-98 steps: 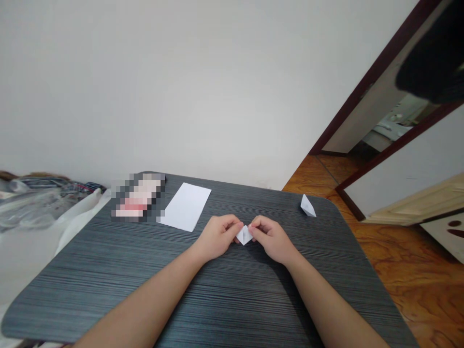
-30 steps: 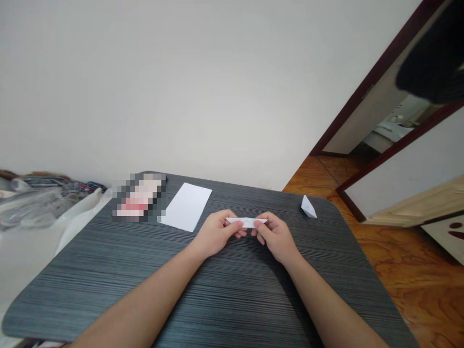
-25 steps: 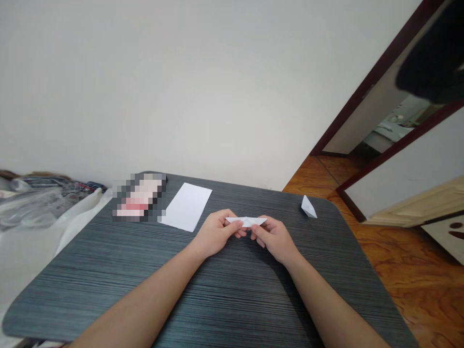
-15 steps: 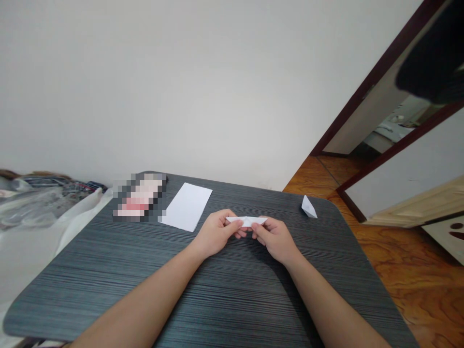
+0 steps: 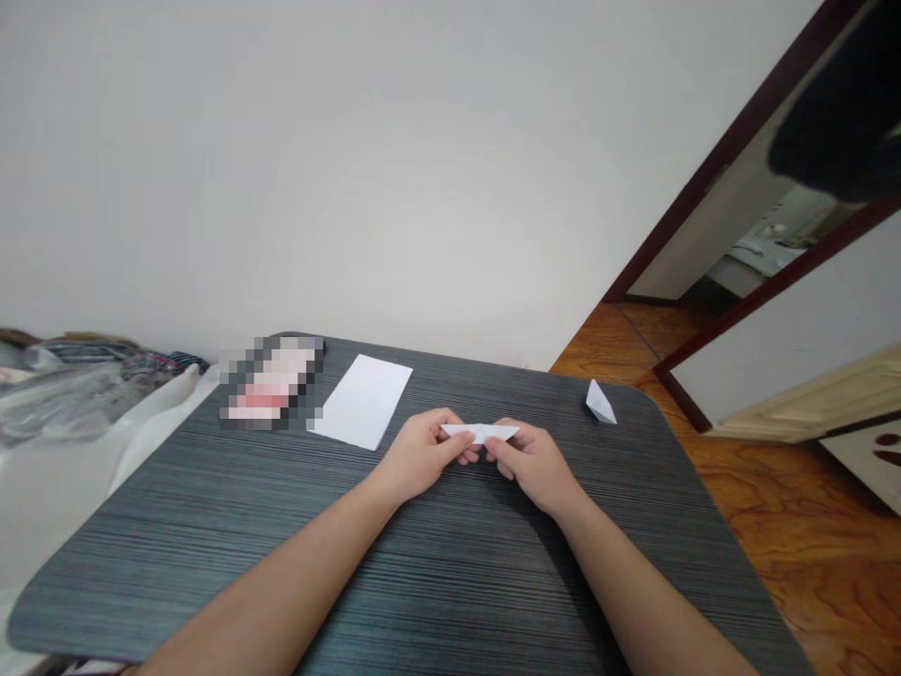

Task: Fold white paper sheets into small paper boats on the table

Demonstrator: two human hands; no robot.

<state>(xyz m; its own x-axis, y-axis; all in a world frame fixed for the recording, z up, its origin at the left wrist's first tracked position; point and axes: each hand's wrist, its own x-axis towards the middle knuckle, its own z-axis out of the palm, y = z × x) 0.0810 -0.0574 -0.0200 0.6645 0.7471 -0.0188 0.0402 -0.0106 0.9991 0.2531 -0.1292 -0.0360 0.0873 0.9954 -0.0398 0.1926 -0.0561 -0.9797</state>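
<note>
A small folded white paper piece (image 5: 480, 433), long and flat with pointed ends, is held just above the dark striped table (image 5: 436, 573). My left hand (image 5: 422, 455) pinches its left end with curled fingers. My right hand (image 5: 531, 462) pinches its right end the same way. Both hands hover near the middle of the table, forearms stretched over the front half.
A flat white sheet of paper (image 5: 364, 401) lies at the back left of the hands, beside a blurred-out object (image 5: 271, 383). A finished folded paper shape (image 5: 600, 403) stands near the table's back right corner. Cloth and bags (image 5: 77, 394) lie left; wooden floor (image 5: 795, 526) lies right.
Since 3.3 s ago the paper has gone from a small diamond held low to a long flat shape stretched between both hands. Over the last second the hands have barely shifted.
</note>
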